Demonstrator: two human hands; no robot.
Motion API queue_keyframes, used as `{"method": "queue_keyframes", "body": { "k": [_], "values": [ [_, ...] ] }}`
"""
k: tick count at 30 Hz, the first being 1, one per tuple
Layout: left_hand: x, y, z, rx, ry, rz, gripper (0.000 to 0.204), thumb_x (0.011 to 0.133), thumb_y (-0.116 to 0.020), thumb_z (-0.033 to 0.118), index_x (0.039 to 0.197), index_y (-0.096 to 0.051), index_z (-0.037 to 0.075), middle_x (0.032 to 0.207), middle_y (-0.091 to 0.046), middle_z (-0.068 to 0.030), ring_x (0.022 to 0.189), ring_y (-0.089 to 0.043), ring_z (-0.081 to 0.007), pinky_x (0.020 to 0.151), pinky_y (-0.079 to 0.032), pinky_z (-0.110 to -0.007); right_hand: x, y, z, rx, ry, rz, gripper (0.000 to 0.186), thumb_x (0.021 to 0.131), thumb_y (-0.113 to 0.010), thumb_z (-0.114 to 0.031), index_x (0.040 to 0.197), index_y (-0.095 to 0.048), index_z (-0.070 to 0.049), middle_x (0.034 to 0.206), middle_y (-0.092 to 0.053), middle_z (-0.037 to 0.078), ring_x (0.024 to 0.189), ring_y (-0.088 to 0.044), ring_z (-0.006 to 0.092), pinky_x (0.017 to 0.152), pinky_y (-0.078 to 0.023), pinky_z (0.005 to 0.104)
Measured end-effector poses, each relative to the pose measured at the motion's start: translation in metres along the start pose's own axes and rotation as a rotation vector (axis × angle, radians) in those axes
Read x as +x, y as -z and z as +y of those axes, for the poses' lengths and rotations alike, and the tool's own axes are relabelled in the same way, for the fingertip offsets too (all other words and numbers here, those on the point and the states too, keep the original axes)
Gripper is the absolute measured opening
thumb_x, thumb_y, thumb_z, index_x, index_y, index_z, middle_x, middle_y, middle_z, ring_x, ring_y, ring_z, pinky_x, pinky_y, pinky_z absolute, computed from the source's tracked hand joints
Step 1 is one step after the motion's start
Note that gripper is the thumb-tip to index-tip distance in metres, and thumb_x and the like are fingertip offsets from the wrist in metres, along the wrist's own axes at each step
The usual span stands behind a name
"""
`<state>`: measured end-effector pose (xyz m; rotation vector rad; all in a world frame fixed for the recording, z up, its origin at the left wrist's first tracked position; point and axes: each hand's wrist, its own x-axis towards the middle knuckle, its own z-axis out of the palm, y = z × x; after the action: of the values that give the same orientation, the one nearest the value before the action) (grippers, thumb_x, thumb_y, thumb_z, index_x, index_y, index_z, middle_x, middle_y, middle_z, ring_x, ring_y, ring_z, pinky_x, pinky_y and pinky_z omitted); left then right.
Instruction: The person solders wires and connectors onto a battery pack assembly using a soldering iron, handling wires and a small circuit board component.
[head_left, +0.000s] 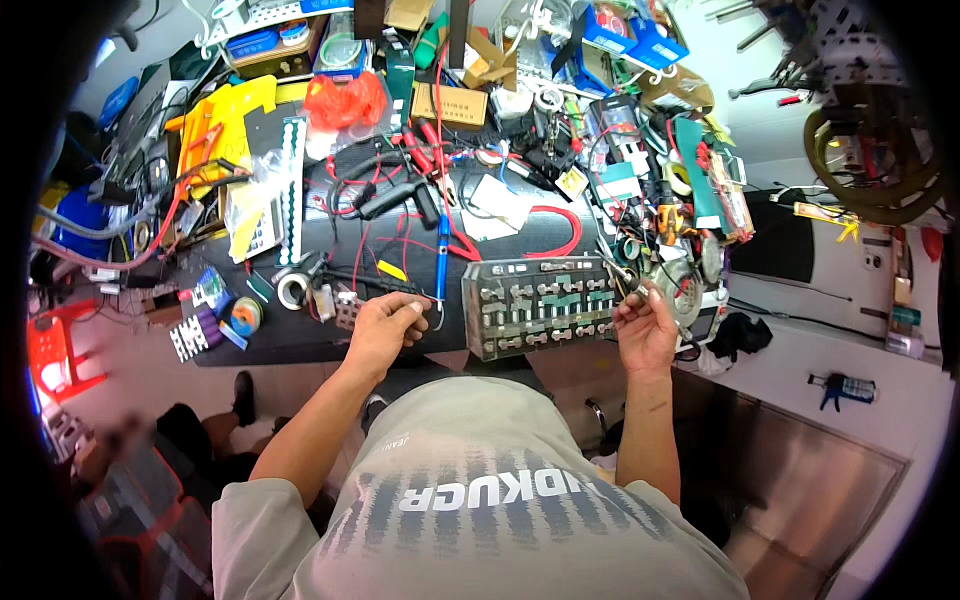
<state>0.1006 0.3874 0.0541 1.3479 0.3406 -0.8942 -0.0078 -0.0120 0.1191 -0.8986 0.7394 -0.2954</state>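
At the near edge of the bench lies a dark flat unit with rows of metal terminals (540, 310), between my two hands. My left hand (388, 325) is closed in a pinch to the left of it. Its fingertips are beside the lower end of a blue pen-shaped tool (442, 258), where a thin pale strand hangs. What the pinch holds is too small to tell. My right hand (646, 325) is raised by the unit's right end. Its fingers are curled and pinched around something small and dark that I cannot make out, with thin wires near it.
Red and black cables (400, 180) lie behind the unit, near a white paper sheet (497, 207). Tape rolls (293, 290) sit at the left. Piled tools and parts (640, 190) crowd the right. A small cardboard box (449, 106) and an orange-red bag (345, 100) stand farther back.
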Motion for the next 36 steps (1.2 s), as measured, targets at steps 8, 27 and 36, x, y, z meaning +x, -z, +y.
{"method": "queue_keyframes", "body": {
  "k": [8,27,36],
  "values": [
    [-0.002,-0.120,-0.047,-0.471,0.149,0.040,0.038,0.104,-0.059,0.025,0.134,-0.065,0.004,0.076,-0.063,-0.0019,0.067,-0.059,-0.0149,0.062,-0.049,-0.033,0.078,0.078,-0.043,-0.052,-0.131,-0.229,0.026,0.102,-0.062,-0.019,0.123,-0.068,-0.005,0.091,-0.073,0.010,0.085,-0.068,0.0203,0.079,-0.056,0.0378],
    [-0.006,-0.244,-0.058,-0.117,0.021,0.298,0.027,0.104,-0.060,0.021,0.119,-0.071,0.002,0.075,-0.067,-0.0028,0.060,-0.060,-0.0103,0.057,-0.049,-0.025,0.141,0.212,-0.296,0.046,0.172,-0.220,0.018,0.103,-0.065,-0.021,0.117,-0.066,-0.010,0.086,-0.064,0.002,0.076,-0.057,0.0176,0.080,-0.051,0.0387],
    [0.002,-0.265,-0.047,-0.089,-0.026,0.249,0.025,0.104,-0.060,0.022,0.116,-0.072,0.003,0.075,-0.068,-0.0027,0.062,-0.061,-0.0097,0.059,-0.050,-0.024,0.173,0.119,-0.189,0.032,0.132,-0.222,0.021,0.097,-0.070,-0.008,0.117,-0.064,-0.006,0.090,-0.071,0.010,0.076,-0.067,0.0193,0.073,-0.056,0.0340]
  ]
}}
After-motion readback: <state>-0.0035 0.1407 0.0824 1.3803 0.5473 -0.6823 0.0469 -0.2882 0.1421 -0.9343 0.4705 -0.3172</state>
